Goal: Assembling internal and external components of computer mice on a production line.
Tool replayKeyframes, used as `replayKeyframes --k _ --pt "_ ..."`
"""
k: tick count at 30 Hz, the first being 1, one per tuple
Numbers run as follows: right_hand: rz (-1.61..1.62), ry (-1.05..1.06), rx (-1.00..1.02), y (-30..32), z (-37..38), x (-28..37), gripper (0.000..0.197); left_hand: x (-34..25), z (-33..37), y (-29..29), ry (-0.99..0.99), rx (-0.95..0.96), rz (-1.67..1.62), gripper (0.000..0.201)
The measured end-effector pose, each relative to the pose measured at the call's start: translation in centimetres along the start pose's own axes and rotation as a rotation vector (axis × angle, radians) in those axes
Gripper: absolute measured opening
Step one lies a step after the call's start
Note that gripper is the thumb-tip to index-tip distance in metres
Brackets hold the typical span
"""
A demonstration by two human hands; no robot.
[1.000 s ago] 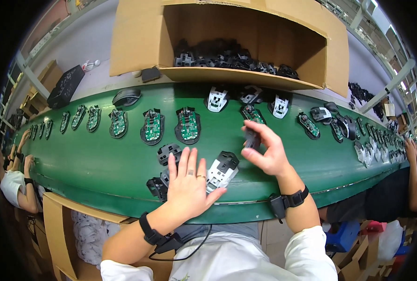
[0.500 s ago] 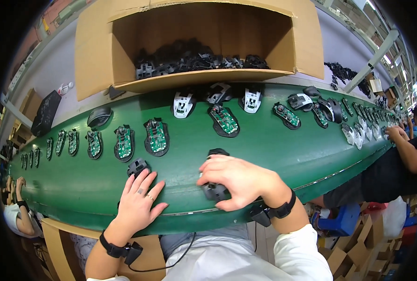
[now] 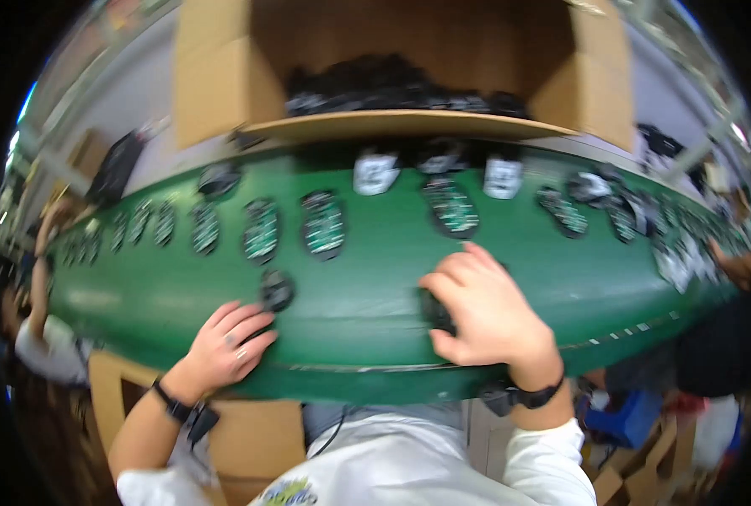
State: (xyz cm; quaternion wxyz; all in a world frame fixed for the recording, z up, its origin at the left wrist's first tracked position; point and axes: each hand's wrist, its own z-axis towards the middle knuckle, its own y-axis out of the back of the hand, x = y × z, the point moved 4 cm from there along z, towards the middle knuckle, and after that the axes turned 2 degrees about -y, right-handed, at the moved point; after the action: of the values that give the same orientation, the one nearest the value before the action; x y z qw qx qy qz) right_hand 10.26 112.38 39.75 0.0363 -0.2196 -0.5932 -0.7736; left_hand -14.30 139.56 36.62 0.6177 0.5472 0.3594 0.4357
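Note:
My right hand (image 3: 489, 308) curls over a dark mouse part (image 3: 437, 310) on the green belt, right of centre, and holds it; the palm and fingers hide much of it. Near the belt's front edge, my left hand (image 3: 230, 341) has its fingers stretched out and holds nothing. Just beyond its fingertips, apart from them, lies a small black mouse part (image 3: 276, 291). Farther back are opened mice with green circuit boards, one (image 3: 323, 224) ahead of the left hand and another (image 3: 451, 208) beyond the right. The picture is blurred by motion.
A large cardboard box (image 3: 409, 125) with black parts inside stands behind the green belt (image 3: 367, 295). Two white mouse shells (image 3: 376, 173) lie near it. More circuit-board mice line both sides. Co-workers' arms reach in at far left (image 3: 45, 244) and far right (image 3: 736, 266).
The whole view has shifted, blurring the scene. My left hand has drawn back leftward from the small black part. My right hand, still on its dark part, has moved slightly right.

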Motion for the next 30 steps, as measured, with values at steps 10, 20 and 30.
replayKeyframes --k 10,20,30 --pt "0.324 0.181 -0.021 -7.3 2.9 2.3 0.061 1.5 0.4 -1.0 0.211 0.008 -0.025 0.061" --pt "0.328 0.114 -0.018 -7.7 3.6 2.5 0.064 5.9 -4.0 0.0 0.19 0.039 -0.008 0.051" --pt "0.324 0.069 -0.013 -7.9 3.5 2.2 0.065 8.6 -6.3 1.1 0.375 0.123 0.067 0.058"
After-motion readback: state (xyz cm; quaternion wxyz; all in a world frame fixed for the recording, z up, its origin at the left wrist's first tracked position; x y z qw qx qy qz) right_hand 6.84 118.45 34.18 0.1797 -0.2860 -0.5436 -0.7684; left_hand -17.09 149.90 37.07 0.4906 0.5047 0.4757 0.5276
